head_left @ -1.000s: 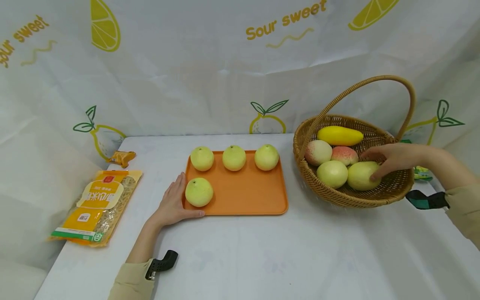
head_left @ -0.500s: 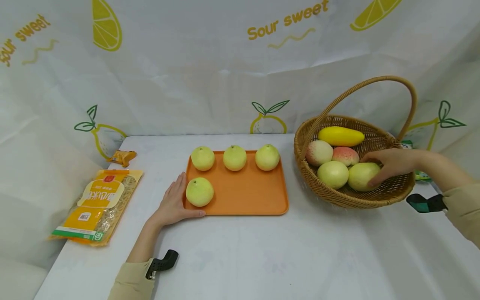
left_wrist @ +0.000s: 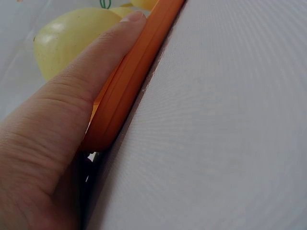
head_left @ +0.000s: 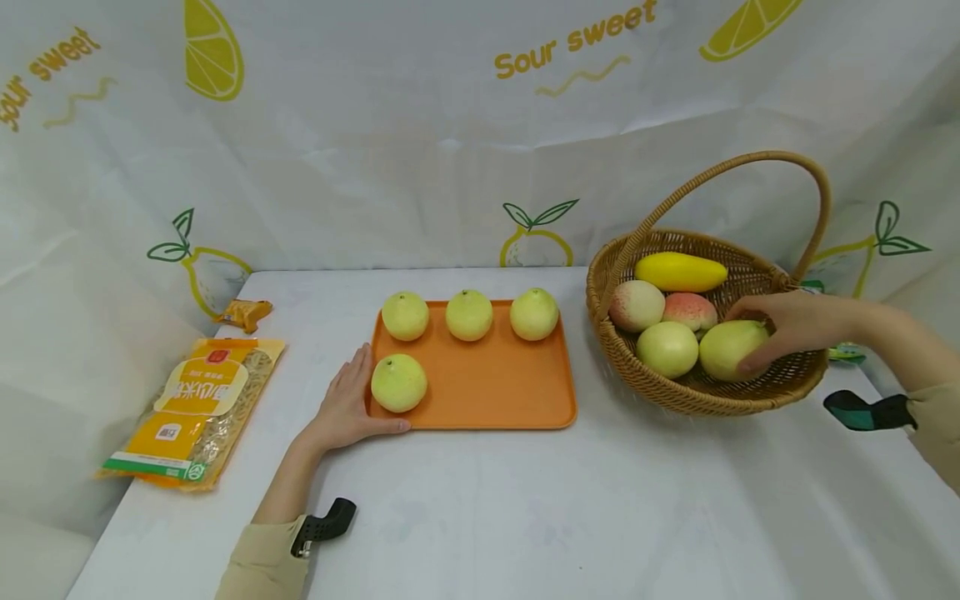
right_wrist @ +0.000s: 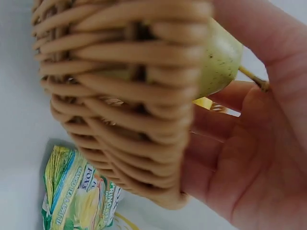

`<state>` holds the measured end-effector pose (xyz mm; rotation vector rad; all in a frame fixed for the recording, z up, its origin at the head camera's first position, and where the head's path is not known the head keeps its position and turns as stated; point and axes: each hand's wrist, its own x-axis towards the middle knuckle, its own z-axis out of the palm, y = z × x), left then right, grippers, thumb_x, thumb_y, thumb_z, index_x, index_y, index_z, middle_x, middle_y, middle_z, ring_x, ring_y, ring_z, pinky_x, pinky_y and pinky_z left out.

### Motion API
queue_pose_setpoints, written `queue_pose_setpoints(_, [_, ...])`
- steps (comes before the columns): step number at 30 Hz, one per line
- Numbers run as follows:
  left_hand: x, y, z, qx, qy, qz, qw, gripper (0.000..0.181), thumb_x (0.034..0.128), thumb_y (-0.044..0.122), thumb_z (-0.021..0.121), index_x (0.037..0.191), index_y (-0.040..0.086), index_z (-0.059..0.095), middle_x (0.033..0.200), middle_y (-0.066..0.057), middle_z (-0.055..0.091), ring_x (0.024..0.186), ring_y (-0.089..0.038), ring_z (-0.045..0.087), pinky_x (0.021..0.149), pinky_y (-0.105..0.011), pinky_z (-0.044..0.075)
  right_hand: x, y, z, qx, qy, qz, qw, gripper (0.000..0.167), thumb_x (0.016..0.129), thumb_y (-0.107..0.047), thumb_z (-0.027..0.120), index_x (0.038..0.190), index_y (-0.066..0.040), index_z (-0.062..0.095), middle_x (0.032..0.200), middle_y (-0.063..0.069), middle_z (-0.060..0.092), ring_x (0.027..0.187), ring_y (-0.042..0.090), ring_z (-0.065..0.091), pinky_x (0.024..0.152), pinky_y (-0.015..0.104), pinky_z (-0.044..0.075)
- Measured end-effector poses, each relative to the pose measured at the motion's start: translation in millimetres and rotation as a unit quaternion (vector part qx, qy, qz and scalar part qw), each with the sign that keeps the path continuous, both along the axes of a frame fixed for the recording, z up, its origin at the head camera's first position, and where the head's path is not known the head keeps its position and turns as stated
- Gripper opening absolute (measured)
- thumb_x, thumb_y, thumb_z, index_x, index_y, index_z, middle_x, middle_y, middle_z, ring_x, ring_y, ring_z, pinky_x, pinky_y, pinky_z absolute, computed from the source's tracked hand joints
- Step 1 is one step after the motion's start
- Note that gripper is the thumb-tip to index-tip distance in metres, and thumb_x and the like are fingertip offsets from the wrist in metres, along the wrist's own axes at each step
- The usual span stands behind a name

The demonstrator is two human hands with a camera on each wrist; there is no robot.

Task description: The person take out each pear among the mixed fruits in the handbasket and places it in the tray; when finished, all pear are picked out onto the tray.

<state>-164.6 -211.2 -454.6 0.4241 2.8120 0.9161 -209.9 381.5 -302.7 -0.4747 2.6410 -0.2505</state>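
In the head view my left hand lies at the orange tray's near left corner, fingers straight along its left side. The left wrist view shows the thumb against the tray rim. One round yellow-green fruit sits at the tray's left; several more line its back edge. My right hand reaches into the wicker basket and grips a pale green pear. In the right wrist view the basket partly hides the pear and the fingers.
Also in the basket are a yellow fruit, two peaches and another green fruit. Its tall handle arches overhead. A noodle packet and small orange packet lie left. A green packet is beside the basket.
The pear under my right hand has shifted slightly to the right within the basket, and the fingers have closed around it. My left hand has stayed at the tray.
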Motion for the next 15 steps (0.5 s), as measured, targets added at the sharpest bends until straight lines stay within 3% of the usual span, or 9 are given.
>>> queue_pose_setpoints(15, [0.2, -0.2, 0.1, 0.005, -0.001, -0.001, 1.0, 0.135, 0.0688, 0.059, 0.081, 0.155, 0.001, -0.006, 0.162, -0.019, -0.003, 0.148, -0.034, -0.003, 0.116, -0.054, -0.002, 21.8, -8, 13.1, -0.124, -0.018, -0.022, 0.9919, 0.067, 0.085, -0.029, 0.075, 0.142, -0.016, 0.042, 0.129, 0.014, 0.05, 0.102, 0.027, 0.051, 0.073, 0.039, 0.047])
